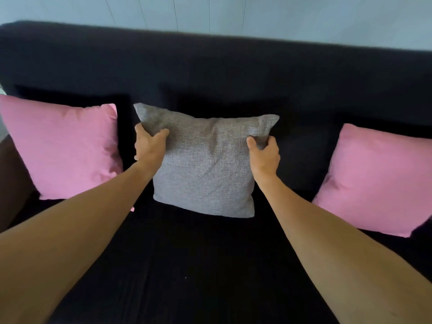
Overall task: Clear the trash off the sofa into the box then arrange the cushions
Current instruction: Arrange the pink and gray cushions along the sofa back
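Note:
A grey woven cushion (205, 167) stands upright in the middle of the black sofa (210, 73), leaning on the backrest. My left hand (149, 148) grips its upper left edge, thumb on the front. My right hand (264, 155) grips its upper right edge the same way. A pink cushion (63, 148) leans at the left end of the sofa. Another pink cushion (378, 178) leans at the right end. No trash and no box are in view.
The black seat (187, 265) stretches bare in front of the cushions. A pale panelled wall (233, 15) rises behind the backrest. A brown armrest (11, 178) shows at the far left edge.

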`<state>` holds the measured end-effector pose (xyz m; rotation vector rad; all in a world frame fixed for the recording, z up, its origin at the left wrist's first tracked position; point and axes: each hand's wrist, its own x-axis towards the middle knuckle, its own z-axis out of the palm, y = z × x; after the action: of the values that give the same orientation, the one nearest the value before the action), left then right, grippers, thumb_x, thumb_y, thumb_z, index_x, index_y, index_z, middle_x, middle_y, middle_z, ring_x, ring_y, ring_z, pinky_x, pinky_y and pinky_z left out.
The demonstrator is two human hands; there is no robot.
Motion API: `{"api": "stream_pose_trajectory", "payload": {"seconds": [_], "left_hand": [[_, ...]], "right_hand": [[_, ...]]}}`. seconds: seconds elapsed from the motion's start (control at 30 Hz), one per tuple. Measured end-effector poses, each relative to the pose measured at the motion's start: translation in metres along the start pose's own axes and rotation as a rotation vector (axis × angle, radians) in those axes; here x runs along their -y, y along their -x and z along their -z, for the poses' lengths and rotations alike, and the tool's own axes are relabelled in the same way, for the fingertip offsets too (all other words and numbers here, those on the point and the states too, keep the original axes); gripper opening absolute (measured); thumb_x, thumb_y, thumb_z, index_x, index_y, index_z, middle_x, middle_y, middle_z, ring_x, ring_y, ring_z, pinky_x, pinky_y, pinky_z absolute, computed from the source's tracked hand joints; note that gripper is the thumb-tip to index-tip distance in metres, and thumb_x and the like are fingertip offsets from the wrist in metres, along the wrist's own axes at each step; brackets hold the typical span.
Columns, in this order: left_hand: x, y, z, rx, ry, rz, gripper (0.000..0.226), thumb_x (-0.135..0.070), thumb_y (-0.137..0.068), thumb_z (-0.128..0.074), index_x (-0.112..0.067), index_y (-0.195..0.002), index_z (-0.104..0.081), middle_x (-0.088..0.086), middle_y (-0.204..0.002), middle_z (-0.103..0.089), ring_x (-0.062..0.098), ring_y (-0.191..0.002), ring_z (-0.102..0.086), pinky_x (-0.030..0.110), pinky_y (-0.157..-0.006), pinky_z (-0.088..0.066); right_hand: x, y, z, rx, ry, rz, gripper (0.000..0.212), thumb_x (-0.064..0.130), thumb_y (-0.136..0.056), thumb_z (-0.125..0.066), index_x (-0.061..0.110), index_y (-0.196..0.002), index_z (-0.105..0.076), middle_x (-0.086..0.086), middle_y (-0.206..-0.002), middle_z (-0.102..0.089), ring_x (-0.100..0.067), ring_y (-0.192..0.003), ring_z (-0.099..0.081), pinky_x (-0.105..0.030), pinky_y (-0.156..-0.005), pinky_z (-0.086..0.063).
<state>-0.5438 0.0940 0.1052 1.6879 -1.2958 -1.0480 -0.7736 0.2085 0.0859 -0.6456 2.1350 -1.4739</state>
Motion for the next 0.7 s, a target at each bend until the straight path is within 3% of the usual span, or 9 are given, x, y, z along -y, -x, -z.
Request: {"api": "stream_pose_trajectory", "payload": {"seconds": [0.13, 0.3, 0.37, 0.5, 0.6, 0.7], "left_hand": [[-0.012, 0.008, -0.006, 0.033, -0.023, -0.032, 0.061, -0.039, -0.083, -0.064, -0.013, -0.134, -0.043, -0.003, -0.107, -0.058, 0.028, -0.111, -0.061, 0.056, -0.11, -0.038], [-0.015, 0.017, -0.014, 0.088, 0.004, -0.058, 0.066, -0.038, -0.083, -0.065, -0.018, -0.141, -0.04, -0.005, -0.113, -0.06, 0.02, -0.106, -0.063, 0.047, -0.102, -0.049], [-0.01, 0.02, -0.015, 0.104, 0.003, -0.068, 0.067, -0.038, -0.082, -0.065, -0.021, -0.142, -0.04, -0.006, -0.113, -0.061, 0.018, -0.104, -0.064, 0.043, -0.097, -0.052], [-0.004, 0.021, -0.017, 0.154, -0.001, -0.081, 0.066, -0.034, -0.085, -0.067, -0.018, -0.143, -0.04, -0.008, -0.112, -0.061, 0.002, -0.087, -0.06, 0.018, -0.067, -0.046], [-0.002, 0.017, -0.012, 0.177, -0.009, -0.088, 0.066, -0.032, -0.085, -0.068, -0.016, -0.143, -0.041, -0.015, -0.104, -0.058, 0.002, -0.089, -0.061, 0.014, -0.066, -0.042], [0.002, 0.014, -0.002, 0.201, -0.056, -0.115, 0.065, -0.03, -0.086, -0.068, -0.016, -0.144, -0.042, -0.007, -0.112, -0.062, 0.008, -0.096, -0.062, 0.013, -0.069, -0.041]], "right_hand": [[0.007, -0.002, 0.014, -0.088, 0.011, 0.033, 0.028, 0.036, -0.088, -0.067, 0.015, -0.107, -0.061, 0.009, -0.093, -0.065, -0.01, -0.089, -0.063, -0.025, -0.08, -0.048], [0.006, -0.007, 0.024, -0.173, 0.029, 0.059, 0.03, 0.033, -0.093, -0.062, 0.011, -0.112, -0.062, 0.007, -0.096, -0.061, -0.01, -0.088, -0.058, -0.023, -0.079, -0.042], [0.003, -0.011, 0.029, -0.137, 0.065, 0.025, 0.033, 0.032, -0.094, -0.059, 0.01, -0.118, -0.059, 0.005, -0.101, -0.061, -0.011, -0.091, -0.057, -0.024, -0.08, -0.041], [-0.003, -0.018, 0.041, 0.016, 0.075, -0.087, 0.042, 0.032, -0.098, -0.053, 0.011, -0.134, -0.05, 0.004, -0.109, -0.057, -0.014, -0.101, -0.055, -0.027, -0.086, -0.04], [-0.002, -0.017, 0.045, 0.075, 0.077, -0.101, 0.05, 0.034, -0.098, -0.051, 0.012, -0.142, -0.043, 0.002, -0.118, -0.059, -0.018, -0.112, -0.057, -0.028, -0.088, -0.04], [-0.001, -0.012, 0.05, 0.08, 0.112, -0.094, 0.059, 0.036, -0.098, -0.051, 0.011, -0.149, -0.035, -0.007, -0.139, -0.056, -0.025, -0.127, -0.054, -0.036, -0.104, -0.043]]}}
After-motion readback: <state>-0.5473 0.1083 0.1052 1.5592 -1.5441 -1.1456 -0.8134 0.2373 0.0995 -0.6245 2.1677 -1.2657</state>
